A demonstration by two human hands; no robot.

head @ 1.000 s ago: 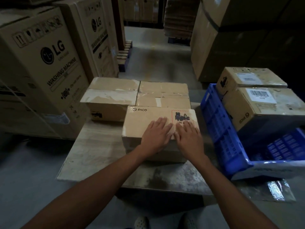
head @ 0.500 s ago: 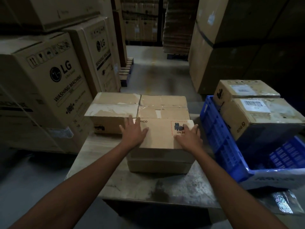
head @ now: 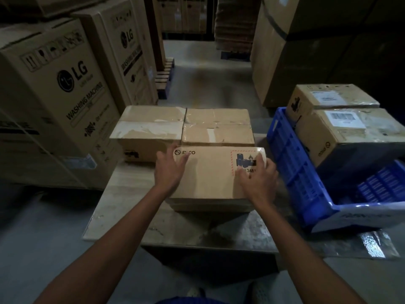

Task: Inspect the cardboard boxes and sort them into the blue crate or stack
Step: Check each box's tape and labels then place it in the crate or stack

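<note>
A cardboard box printed PICO point(head: 210, 174), with a red-bordered battery label, lies on the low table point(head: 122, 194) in front of me. My left hand point(head: 169, 170) rests on its top left corner with fingers straight and spread, thumb off the left edge. My right hand point(head: 257, 178) is cupped over the top right edge, fingers bent onto the label. Behind it, two taped boxes point(head: 151, 130) point(head: 218, 128) stand side by side. The blue crate point(head: 293, 167) stands at the right with two boxes point(head: 350, 137) point(head: 328, 97) in it.
Tall LG washing machine cartons point(head: 54, 102) wall the left side. Large stacked cartons point(head: 306, 51) stand at the back right, with an aisle of floor point(head: 208, 80) between them. A shiny plastic scrap point(head: 372, 244) lies on the floor by the crate.
My hands have slid apart from the middle of the PICO box's top to its left and right edges. The view has tilted up a little.
</note>
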